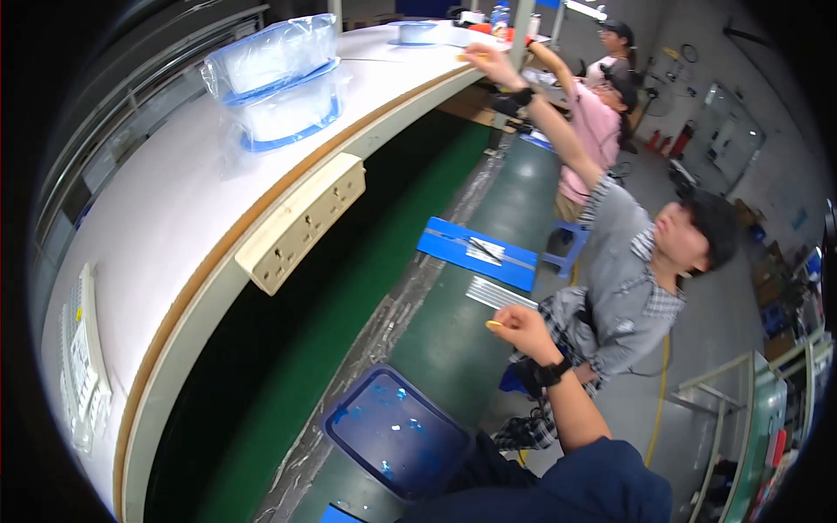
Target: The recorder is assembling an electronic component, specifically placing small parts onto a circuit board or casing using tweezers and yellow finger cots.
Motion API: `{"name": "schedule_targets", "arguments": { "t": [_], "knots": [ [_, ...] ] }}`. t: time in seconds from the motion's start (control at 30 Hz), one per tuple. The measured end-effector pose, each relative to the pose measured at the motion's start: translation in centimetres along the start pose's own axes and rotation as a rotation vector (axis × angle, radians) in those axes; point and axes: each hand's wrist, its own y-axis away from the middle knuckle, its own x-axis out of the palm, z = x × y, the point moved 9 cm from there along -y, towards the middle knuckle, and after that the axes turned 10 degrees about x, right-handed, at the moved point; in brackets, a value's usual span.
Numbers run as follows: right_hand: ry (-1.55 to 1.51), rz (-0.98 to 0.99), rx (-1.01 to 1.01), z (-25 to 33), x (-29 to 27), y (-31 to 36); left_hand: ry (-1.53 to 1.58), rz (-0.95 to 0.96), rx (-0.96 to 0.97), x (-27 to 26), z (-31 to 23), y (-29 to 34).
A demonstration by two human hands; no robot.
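Cream socket strip [305, 225] along front edge of white shelf [179, 222]; bagged blue-rimmed tubs [279, 65] on it; blue stool [568, 248] beyond; red extinguishers [684, 137] near wall [697, 57].

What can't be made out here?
All in the head view:
Left hand: outside the frame.
Yellow piece: too small to identify, partly hidden by the right hand.
Co-worker's raised hand: blurred, grip unclear.
Blue bits in the tray: too small to identify.
Blue thing: cut off by the lower edge.

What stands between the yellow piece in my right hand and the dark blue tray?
Nothing visible blocks the way: between the yellow piece, pinched in your right hand, and the dark blue tray, only green work surface shows.
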Motion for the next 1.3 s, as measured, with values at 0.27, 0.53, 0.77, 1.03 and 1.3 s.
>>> {"name": "schedule_targets", "arguments": {
  "t": [0.27,0.53,0.77,1.03,1.3],
  "knots": [
    [-0.174,0.171,0.023,8.3,1.3,15.5,0.221,-0.129,-0.034,10.7,6.0,14.9],
    [-0.099,1.139,0.347,0.6,20.9,30.4,0.404,-1.02,-0.102,52.2,7.3,60.6],
    [0.144,1.567,0.405,-4.5,26.4,43.0,0.46,-1.743,-0.033,91.6,3.9,70.8],
    [0.363,1.272,0.354,-5.4,26.5,35.3,0.599,-1.936,0.0,97.7,7.6,72.6],
    [0.13,0.924,0.306,-1.5,30.7,28.3,0.13,-2.101,-0.604,65.8,13.9,80.8]
  ]
}}
